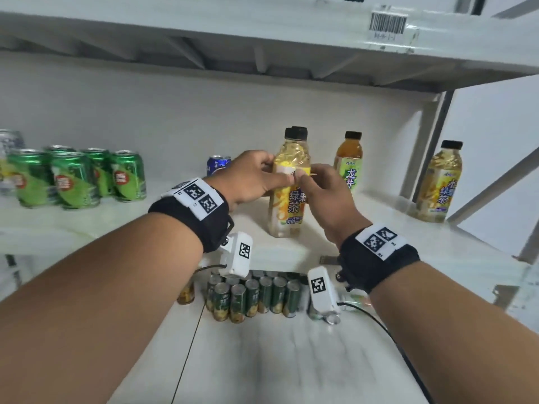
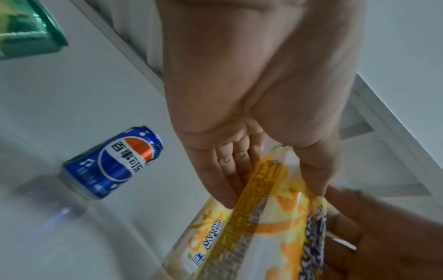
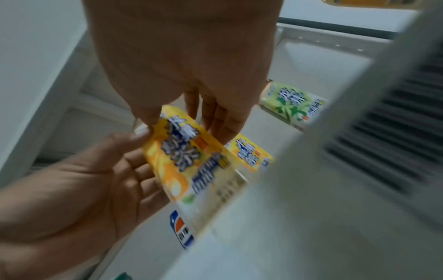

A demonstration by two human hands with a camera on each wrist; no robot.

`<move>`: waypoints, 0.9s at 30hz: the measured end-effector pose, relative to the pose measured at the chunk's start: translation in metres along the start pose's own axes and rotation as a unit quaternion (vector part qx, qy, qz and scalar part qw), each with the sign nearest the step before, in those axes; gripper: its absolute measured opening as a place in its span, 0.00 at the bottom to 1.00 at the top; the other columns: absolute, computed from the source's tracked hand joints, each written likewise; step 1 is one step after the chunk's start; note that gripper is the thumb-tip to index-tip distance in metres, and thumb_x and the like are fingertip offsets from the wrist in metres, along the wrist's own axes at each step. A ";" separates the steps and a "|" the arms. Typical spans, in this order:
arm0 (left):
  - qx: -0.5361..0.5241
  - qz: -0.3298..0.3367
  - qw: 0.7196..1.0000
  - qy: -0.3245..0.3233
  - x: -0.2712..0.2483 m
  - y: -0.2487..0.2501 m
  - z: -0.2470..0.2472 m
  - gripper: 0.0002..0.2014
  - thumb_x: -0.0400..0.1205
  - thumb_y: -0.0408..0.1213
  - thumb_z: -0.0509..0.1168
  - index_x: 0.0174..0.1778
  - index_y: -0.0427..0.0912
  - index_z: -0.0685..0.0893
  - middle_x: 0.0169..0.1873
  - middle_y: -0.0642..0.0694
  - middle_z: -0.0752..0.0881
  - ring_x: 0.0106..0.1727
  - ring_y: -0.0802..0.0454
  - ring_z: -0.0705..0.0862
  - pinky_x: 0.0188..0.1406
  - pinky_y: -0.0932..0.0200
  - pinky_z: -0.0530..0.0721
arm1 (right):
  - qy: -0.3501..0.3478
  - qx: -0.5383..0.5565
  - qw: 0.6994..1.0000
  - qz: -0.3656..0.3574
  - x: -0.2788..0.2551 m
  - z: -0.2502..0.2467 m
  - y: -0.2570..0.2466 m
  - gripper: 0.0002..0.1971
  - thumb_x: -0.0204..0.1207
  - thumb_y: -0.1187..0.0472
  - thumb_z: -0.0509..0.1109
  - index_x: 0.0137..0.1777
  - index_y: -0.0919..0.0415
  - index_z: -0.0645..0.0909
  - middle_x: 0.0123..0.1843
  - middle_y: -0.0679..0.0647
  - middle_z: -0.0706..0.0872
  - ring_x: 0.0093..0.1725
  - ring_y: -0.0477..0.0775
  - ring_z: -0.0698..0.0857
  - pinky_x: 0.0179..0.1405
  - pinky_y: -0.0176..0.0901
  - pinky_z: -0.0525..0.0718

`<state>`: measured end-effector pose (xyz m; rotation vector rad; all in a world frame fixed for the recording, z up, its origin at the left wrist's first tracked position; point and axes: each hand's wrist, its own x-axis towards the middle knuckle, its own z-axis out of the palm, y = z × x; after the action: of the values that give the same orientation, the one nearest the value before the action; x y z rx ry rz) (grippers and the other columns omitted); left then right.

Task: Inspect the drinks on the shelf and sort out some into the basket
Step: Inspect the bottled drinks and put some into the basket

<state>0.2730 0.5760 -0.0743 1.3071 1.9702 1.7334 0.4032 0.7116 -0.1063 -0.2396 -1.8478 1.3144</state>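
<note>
A clear bottle of pale tea [image 1: 287,205] with a yellow label and a black cap stands near the front of the middle shelf [image 1: 379,217]. Both hands hold it at the label's upper edge. My left hand [image 1: 277,172] grips it from the left, with the fingers behind and the thumb in front. My right hand [image 1: 309,173] pinches it from the right. The left wrist view shows my left hand [image 2: 273,195] with fingers and thumb on either side of the bottle [image 2: 251,236]. In the right wrist view my right hand [image 3: 187,128] clasps the bottle [image 3: 191,161]. No basket is in view.
A twin bottle [image 3: 251,153] stands right behind. A green-labelled bottle [image 1: 348,167] and another yellow-labelled one [image 1: 436,185] are to the right. A blue cola can [image 1: 217,164] sits behind my left hand, green cans [image 1: 78,179] at far left. Several dark green cans [image 1: 253,295] crowd the lower shelf.
</note>
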 end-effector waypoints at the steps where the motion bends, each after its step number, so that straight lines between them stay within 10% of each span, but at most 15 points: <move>1: -0.018 0.000 1.000 0.003 -0.003 -0.005 0.001 0.17 0.80 0.37 0.84 0.63 0.41 0.90 0.55 0.45 0.97 0.60 0.47 0.96 0.68 0.41 0.92 | -0.007 0.014 1.000 0.013 -0.005 0.002 0.008 0.15 0.85 0.46 0.74 0.61 0.57 0.85 0.50 0.51 0.95 0.51 0.49 0.94 0.52 0.51 0.92; 8: -0.055 -0.040 0.997 -0.034 -0.029 -0.057 0.019 0.19 0.79 0.36 0.84 0.65 0.39 0.90 0.57 0.41 0.96 0.60 0.41 0.96 0.68 0.32 0.92 | -0.008 0.010 1.000 0.026 -0.016 0.001 0.027 0.27 0.77 0.33 0.73 0.55 0.59 0.85 0.51 0.59 0.94 0.54 0.62 0.94 0.61 0.68 0.90; 13: -0.007 -0.006 1.000 -0.027 -0.033 -0.060 0.019 0.31 0.65 0.55 0.85 0.61 0.43 0.92 0.54 0.43 0.97 0.60 0.37 0.95 0.66 0.30 0.92 | 0.022 -0.061 0.998 -0.022 -0.017 0.003 0.031 0.24 0.76 0.36 0.78 0.52 0.58 0.80 0.43 0.51 0.83 0.40 0.44 0.81 0.46 0.43 0.85; 17: 0.023 0.024 0.999 -0.028 -0.036 -0.064 0.016 0.30 0.66 0.52 0.84 0.61 0.41 0.90 0.54 0.40 0.96 0.60 0.35 0.94 0.62 0.29 0.92 | -0.011 -0.094 0.995 -0.040 -0.019 0.007 0.030 0.23 0.74 0.41 0.83 0.53 0.53 0.76 0.38 0.42 0.81 0.31 0.33 0.79 0.33 0.25 0.78; 27: -0.021 0.032 0.997 -0.070 -0.045 -0.063 0.010 0.36 0.64 0.47 0.92 0.67 0.44 0.90 0.58 0.40 0.96 0.65 0.33 0.93 0.67 0.27 0.91 | -0.095 0.042 0.993 0.056 -0.018 0.005 0.027 0.33 0.67 0.54 0.91 0.67 0.62 0.79 0.55 0.58 0.95 0.55 0.61 0.95 0.51 0.52 0.93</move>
<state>0.2765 0.5565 -0.1496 1.4501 1.8262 1.6516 0.4030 0.7092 -0.1392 -0.1804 -1.9561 1.5333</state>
